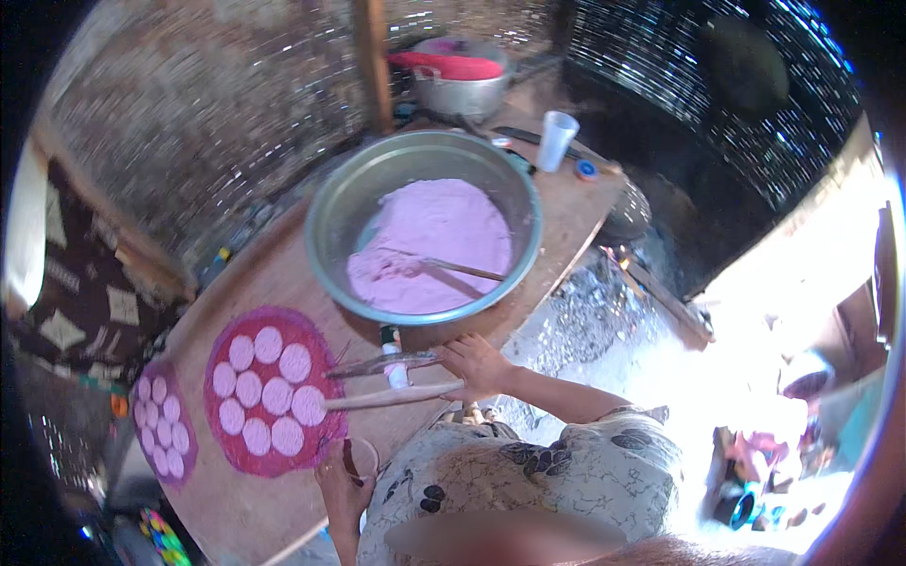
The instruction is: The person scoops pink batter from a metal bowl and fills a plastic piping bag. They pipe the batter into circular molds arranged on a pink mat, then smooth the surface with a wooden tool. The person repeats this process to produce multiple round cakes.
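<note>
Far left, on the table (236, 509): a small purple mat (162, 424) carrying two columns of pale pink discs. It lies just beside, and partly under, a larger round mat (274, 391).

The large mat carries about ten pale pink discs (276, 396), arranged in rows and close together.

Left hand (342, 483): positioned at the near table edge, below the large mat. The fingers are curled at a small round cup (361, 458) with a dark inside. Whether they grasp the cup or only touch it cannot be told.

A wooden stick (387, 397) runs from the right hand leftward, with its far end over a disc at the right rim of the large mat. A second, darker utensil (382, 364) lies just above it, roughly parallel.

Right hand (478, 366): closed around the near ends of both, at the table edge.

Behind the hands: a large metal basin (326, 236) holding pink batter (434, 241), with a spoon (462, 269) resting in the batter.

Behind the basin, right: an upright clear cup (555, 140), a knife (528, 138) and a small blue lid (587, 170).

Far end of the table: a metal pot (458, 90) with a red cloth (448, 66) on top.

Right of the table, on the ground: ash and a small fire (618, 257).
</note>
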A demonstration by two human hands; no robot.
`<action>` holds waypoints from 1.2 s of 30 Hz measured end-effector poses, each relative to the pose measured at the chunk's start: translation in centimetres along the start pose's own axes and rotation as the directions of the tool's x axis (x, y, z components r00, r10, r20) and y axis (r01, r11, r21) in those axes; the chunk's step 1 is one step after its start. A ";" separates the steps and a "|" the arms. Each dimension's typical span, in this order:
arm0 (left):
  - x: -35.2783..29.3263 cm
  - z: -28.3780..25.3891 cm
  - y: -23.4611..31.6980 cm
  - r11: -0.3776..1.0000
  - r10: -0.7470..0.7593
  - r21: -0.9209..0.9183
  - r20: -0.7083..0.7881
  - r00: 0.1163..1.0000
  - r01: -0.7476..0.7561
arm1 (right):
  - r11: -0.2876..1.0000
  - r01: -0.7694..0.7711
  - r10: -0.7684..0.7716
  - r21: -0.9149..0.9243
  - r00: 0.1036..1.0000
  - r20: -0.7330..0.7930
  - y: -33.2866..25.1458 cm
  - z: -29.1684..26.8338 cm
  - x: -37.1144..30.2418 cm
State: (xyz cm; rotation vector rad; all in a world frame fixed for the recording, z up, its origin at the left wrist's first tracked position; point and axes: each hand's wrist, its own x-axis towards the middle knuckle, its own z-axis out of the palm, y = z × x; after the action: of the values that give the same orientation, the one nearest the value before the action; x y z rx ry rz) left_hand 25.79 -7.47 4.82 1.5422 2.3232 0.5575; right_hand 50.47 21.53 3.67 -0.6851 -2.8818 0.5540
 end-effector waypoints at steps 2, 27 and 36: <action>0.7 0.4 -0.8 0.995 0.097 0.035 0.025 0.995 -0.098 | 1.000 -0.022 0.023 0.006 0.999 -0.040 0.7 0.3 -2.0; -0.7 -6.2 -8.7 0.962 -0.117 -0.272 -0.320 0.940 0.028 | 0.963 0.097 0.069 0.250 0.812 -0.580 -11.0 -0.4 2.7; -1.1 -12.3 -21.4 0.812 -0.414 -0.572 -0.426 0.804 0.115 | 0.993 -0.115 0.116 0.016 0.984 -0.135 -11.5 6.9 30.1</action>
State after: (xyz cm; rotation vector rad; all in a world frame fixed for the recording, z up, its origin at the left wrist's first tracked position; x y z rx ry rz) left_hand 3.34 -17.84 5.58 0.8272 2.3946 1.5564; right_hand 17.57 23.47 2.84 -0.8586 -2.7255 0.5119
